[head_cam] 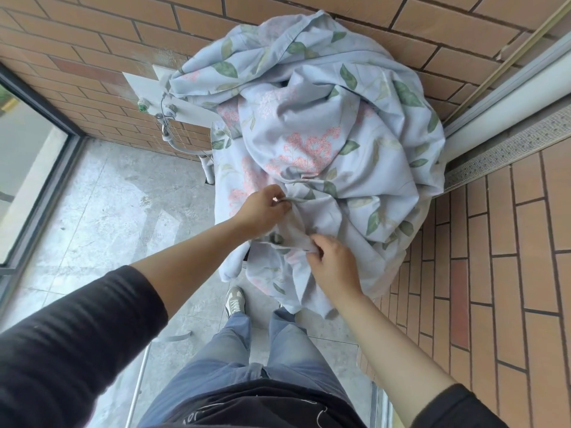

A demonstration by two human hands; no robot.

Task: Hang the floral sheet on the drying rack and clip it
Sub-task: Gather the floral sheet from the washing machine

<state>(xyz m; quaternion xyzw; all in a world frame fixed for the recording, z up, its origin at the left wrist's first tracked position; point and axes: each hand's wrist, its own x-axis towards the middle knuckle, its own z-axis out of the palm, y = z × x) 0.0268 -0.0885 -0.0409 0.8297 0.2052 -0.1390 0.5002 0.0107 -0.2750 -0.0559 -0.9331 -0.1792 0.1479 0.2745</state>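
Brick wall (92,41); one heaped floral sheet (309,118); left hand (262,208) and right hand (332,267) pinch its hem.

left hand (262,208) – right hand (332,261) | both pinch floral sheet (324,125) edge

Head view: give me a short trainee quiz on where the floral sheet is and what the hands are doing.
1. True or false: the floral sheet hangs spread flat and smooth.
2. Pick one: the left hand A) pinches a fold of the sheet, B) holds a clip, C) hangs free at the side.
3. Short answer: which hand grips the sheet nearer the person's body?

Key: 1 false, it lies bunched in a heap. 2 A. 3 the right hand.
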